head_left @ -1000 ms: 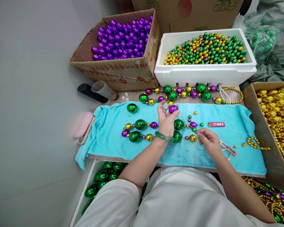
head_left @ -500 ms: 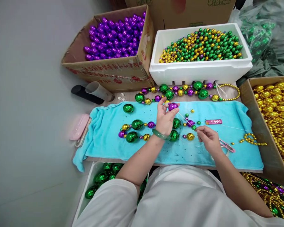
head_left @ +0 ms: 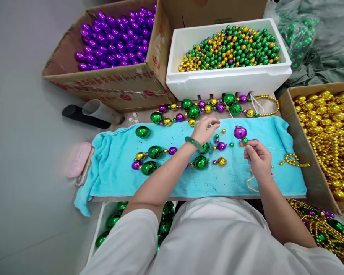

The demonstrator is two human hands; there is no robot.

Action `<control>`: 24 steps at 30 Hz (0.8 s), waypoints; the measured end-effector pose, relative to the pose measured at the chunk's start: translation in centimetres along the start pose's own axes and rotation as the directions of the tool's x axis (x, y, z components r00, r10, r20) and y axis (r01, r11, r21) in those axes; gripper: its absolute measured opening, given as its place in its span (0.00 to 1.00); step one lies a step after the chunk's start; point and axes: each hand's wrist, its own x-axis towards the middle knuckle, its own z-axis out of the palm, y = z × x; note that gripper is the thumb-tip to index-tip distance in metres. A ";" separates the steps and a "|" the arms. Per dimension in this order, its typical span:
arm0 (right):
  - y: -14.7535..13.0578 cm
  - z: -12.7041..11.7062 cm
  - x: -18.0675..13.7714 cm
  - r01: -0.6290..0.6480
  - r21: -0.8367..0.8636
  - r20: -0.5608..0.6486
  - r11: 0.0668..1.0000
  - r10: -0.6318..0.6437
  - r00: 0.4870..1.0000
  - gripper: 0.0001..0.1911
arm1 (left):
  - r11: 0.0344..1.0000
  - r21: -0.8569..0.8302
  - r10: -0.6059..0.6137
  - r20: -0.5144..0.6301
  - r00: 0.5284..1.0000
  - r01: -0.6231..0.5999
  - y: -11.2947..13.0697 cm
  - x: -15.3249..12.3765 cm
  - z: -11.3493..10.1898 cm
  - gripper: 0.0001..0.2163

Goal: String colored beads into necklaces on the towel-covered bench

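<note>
My right hand (head_left: 257,156) pinches a thin pale string at a small green bead (head_left: 244,141). Just above it on the string sits a shiny purple bead (head_left: 240,132), and the string's free end rises up and left. My left hand (head_left: 205,130) is off to the left over the towel, empty, its fingers stretched to the right and slightly bent. Below it lies a looped strand of green, purple and gold beads (head_left: 154,152), partly covered by my left forearm. A loose large green bead (head_left: 142,132) rests at the left of the blue towel (head_left: 172,183).
Behind stand a cardboard box (head_left: 103,82) of purple beads and a white foam box (head_left: 229,82) of mixed small beads. Another beaded necklace (head_left: 193,112) lies before them. At right is a box of gold beads (head_left: 326,137). A pink case (head_left: 78,159) and cups (head_left: 97,112) are left.
My left hand has let go of the purple bead, which now sits on the string by the green bead. The right hand's beads are higher, and the view has shifted right.
</note>
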 end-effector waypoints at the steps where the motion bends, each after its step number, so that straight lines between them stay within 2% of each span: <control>1: -0.1 -0.5 0.2 0.007 0.011 -0.015 1.000 -0.006 1.000 0.09 | 0.989 0.140 0.028 0.082 0.996 -0.039 -0.4 1.3 0.3 0.07; 3: -0.2 -1.4 0.3 0.003 0.035 -0.046 0.999 -0.002 0.999 0.09 | 0.956 0.283 0.009 0.241 0.971 -0.079 -1.1 3.4 1.4 0.07; 5: -0.2 -1.9 0.3 -0.020 0.046 -0.082 0.999 0.023 0.996 0.09 | 0.952 0.301 -0.043 0.313 0.949 -0.056 -1.5 4.8 2.9 0.07; 8: -0.2 -2.3 -0.1 -0.067 0.052 -0.108 0.996 0.073 0.992 0.10 | 0.967 0.254 -0.066 0.285 0.956 -0.009 -1.9 5.6 4.5 0.08; 11: 0.3 -2.7 -0.5 -0.097 0.045 -0.093 0.994 0.100 0.991 0.10 | 0.984 0.177 -0.058 0.217 0.974 0.019 -1.7 5.4 4.2 0.08; 13: 0.6 -3.0 -0.8 -0.111 0.027 -0.070 0.993 0.113 0.991 0.10 | 0.996 0.015 -0.090 0.189 0.978 0.088 -1.2 4.8 3.0 0.08; 14: 0.8 -3.2 -0.9 -0.118 0.017 -0.061 0.993 0.119 0.991 0.10 | 0.977 -0.149 -0.123 0.187 0.975 0.152 -0.9 4.3 2.1 0.08; 15: 0.9 -3.4 -1.0 -0.120 0.009 -0.057 0.993 0.121 0.991 0.09 | 0.911 -0.347 -0.161 0.194 0.968 0.221 -0.6 3.8 1.1 0.08; 17: 1.1 -3.7 -1.1 -0.113 -0.003 -0.059 0.994 0.112 0.992 0.09 | 0.651 -0.693 -0.225 0.215 0.950 0.310 0.1 2.7 -0.8 0.07; 18: 1.2 -3.9 -1.1 -0.103 -0.005 -0.060 0.995 0.103 0.993 0.08 | 0.526 -0.788 -0.246 0.220 0.944 0.321 0.5 2.1 -1.6 0.07; 19: 1.2 -4.0 -1.1 -0.092 -0.006 -0.057 0.996 0.092 0.994 0.08 | 0.453 -0.834 -0.258 0.215 0.942 0.315 0.8 1.4 -2.4 0.07; 21: 1.1 -4.0 -1.2 -0.078 -0.003 -0.037 0.997 0.078 0.996 0.07 | 0.382 -0.875 -0.277 0.198 0.940 0.297 1.2 0.2 -3.4 0.07; 24: 0.8 -3.6 -1.4 -0.079 -0.003 0.020 0.997 0.079 0.997 0.07 | 0.338 -0.899 -0.297 0.180 0.938 0.280 1.4 -1.4 -3.9 0.08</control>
